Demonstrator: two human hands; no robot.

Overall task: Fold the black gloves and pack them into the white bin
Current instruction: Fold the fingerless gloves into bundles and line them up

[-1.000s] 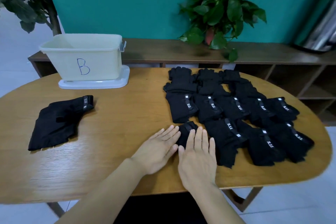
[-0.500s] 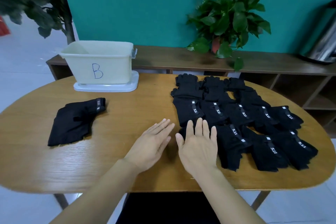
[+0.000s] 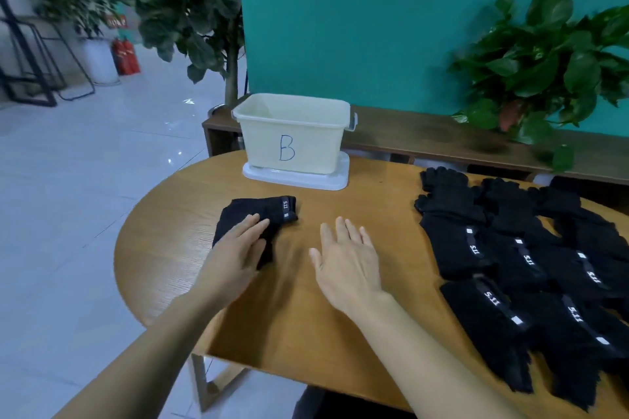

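Observation:
A folded black glove (image 3: 269, 211) lies alone at the left of the wooden table (image 3: 306, 326), in front of the white bin (image 3: 292, 136) marked B. My left hand (image 3: 235, 255) rests flat on that glove's near part, fingers straight. My right hand (image 3: 347, 258) is flat and open over bare wood to the right of it, holding nothing. Several unfolded black gloves (image 3: 517, 265) lie in overlapping rows on the right of the table. The bin stands on its white lid (image 3: 337, 177) at the table's far edge; what I see of its inside is bare.
A low wooden shelf (image 3: 425, 136) runs behind the table along a teal wall, with a potted plant (image 3: 544, 68) on it at the right. A tall leafy plant (image 3: 190, 10) stands behind the bin. White tiled floor (image 3: 68, 197) lies past the table's left edge.
Both hands left the glove rows and moved left across the table; my left hand now rests on the lone folded glove. My head turned left, shifting the whole view.

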